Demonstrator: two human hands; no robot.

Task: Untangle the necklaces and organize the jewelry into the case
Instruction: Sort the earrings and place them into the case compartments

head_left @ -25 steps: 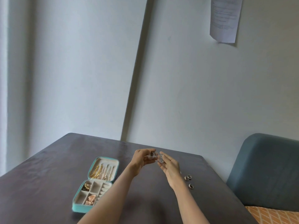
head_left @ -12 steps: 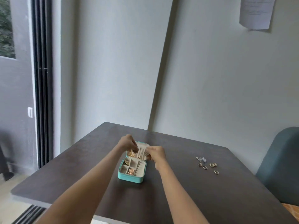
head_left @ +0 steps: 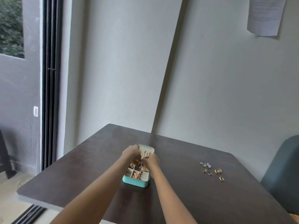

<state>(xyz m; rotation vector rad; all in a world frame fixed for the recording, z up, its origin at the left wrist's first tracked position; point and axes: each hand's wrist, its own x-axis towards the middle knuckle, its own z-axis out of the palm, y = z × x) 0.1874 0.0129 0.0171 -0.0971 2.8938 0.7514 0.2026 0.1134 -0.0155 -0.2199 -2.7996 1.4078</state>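
Head view: both hands work over the open case [head_left: 135, 183], which sits on the table [head_left: 186, 199] near its middle. The left hand [head_left: 131, 153] is curled, knuckles up, above the hinge area. The right hand [head_left: 152, 161] is curled beside it, fingertips meeting those of the left. A small gold-and-dark piece [head_left: 137, 164] shows just below the 2 hands; it appears pinched between them, but the contact points are too small to confirm. Which hand carries the hold cannot be told.

Case contents: the lid [head_left: 146, 150] lies flat behind the tray and carries several pale pieces. A pink-gold item [head_left: 135, 175] fills 1 front compartment. Other compartments look bare or are hidden by the hands.

Loose jewelry: a silver cluster [head_left: 205, 164] and about 5 rings [head_left: 213, 172] lie on the table, well apart from the case, to its right.

Risks, judged from this layout:

1. Dropped piece. A slip of the pinch lets the piece fall into a wrong compartment or onto the tabletop.
2. Re-tangling. Lowering a chain onto pieces already in the tray or lid can snag it on them.
3. Case shift. The case is light and unsecured; a downward push or a tug on a snagged chain can slide it or tip the lid.
4. Scattered rings. A right-arm sweep toward the rings can roll them to the table edge.
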